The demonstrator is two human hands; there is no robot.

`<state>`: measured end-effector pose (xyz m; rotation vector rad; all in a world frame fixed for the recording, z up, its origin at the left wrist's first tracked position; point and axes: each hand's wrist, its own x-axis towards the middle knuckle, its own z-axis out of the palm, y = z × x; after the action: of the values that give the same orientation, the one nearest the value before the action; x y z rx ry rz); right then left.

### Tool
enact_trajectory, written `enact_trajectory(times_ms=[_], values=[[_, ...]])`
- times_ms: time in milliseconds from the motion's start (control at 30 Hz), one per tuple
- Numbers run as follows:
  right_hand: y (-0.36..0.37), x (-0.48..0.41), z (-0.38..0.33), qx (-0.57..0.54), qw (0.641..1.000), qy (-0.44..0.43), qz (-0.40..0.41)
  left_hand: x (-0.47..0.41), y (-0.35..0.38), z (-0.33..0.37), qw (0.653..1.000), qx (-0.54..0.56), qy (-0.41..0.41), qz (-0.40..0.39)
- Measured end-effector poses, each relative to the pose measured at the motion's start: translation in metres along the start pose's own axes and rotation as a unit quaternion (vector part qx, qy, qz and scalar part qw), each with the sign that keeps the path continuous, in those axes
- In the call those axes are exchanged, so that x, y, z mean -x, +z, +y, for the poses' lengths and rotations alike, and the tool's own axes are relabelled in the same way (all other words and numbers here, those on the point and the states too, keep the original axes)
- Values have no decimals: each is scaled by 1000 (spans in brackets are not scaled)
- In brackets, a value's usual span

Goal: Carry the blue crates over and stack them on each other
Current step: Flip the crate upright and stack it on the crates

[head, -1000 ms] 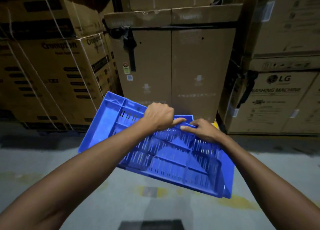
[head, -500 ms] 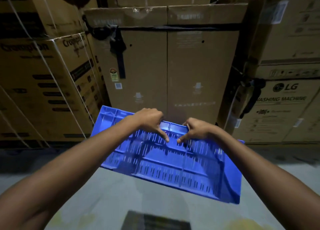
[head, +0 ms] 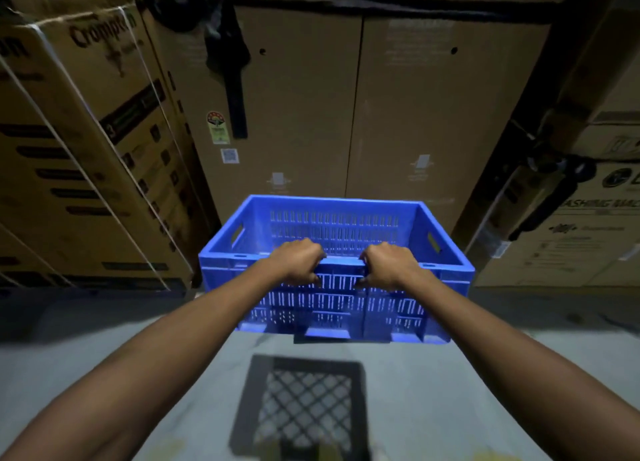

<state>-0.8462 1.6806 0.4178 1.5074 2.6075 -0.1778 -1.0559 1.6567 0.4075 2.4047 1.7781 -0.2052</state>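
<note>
Slotted blue plastic crate [head: 341, 232] mid-frame, upright — left hand [head: 298, 259] and right hand [head: 387, 261] clamp its near rim, apparently to carry it level.

Straight beyond your left hand [head: 299, 261] and right hand [head: 388, 264] stands a tall brown carton [head: 346, 114] with a seam down its middle. A round sticker [head: 216, 121] and a QR label [head: 229, 155] sit on its left half, and a dark strap [head: 237, 114] hangs down its upper left. Left of your left hand: a Crompton box [head: 86, 141] bound with white bands. Right of your right hand: a washing-machine box [head: 581, 232]. Nearer to you than both hands, on the grey floor [head: 104, 329], lies a dark lattice frame [head: 301, 405].
</note>
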Motion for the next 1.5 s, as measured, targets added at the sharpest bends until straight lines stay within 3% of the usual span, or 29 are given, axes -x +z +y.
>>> enact_trajectory(times_ms=[133,333,633,800,1067,1267,1500], values=[[17,-51,21,-41,993,15,-108,-37,13,-14,999,-31,-14,-3],[90,-114,64,-56,986,-41,-150,-87,66,-34,993,-75,-73,-57],[168,-215,16,6,994,-67,-83,-111,169,-128,983,-35,-173,-57],[226,-286,-38,-2,995,-64,-81,-128,243,-220,985,-37,-168,-33],[316,-372,-97,-25,995,-53,-76,-152,324,-320,983,-84,-150,-63],[349,-412,-87,-31,997,-32,-60,-194,349,-340,986,-97,-131,-31],[393,-410,-57,-41,991,0,-131,-229,383,-316,977,-77,-127,-155]])
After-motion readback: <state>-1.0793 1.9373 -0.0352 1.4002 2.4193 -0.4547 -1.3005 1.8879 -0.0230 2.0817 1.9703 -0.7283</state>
